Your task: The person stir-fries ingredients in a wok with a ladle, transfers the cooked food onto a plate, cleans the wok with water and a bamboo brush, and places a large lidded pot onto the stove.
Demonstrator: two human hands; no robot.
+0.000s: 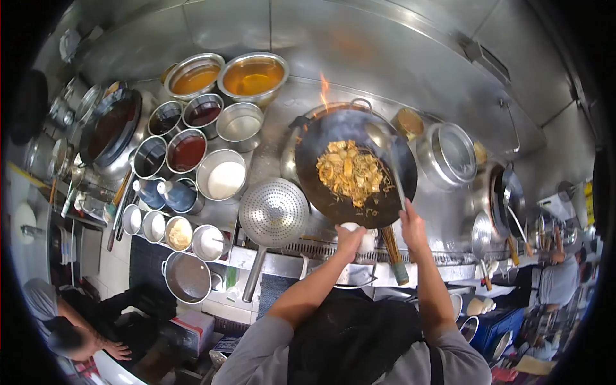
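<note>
A dark wok sits over the burner, with a browned mix of food in its middle and an orange flame behind its rim. At the wok's near edge, my left hand is closed on a white cloth. To the right, my right hand grips the handle of a long metal ladle, whose bowl lies inside the wok at the upper right. A bamboo brush lies between my hands on the stove edge.
A perforated strainer lies left of the wok. Beyond it stand several sauce containers and two bowls of amber liquid. Metal pots are at right. One person is at lower left, others at far right.
</note>
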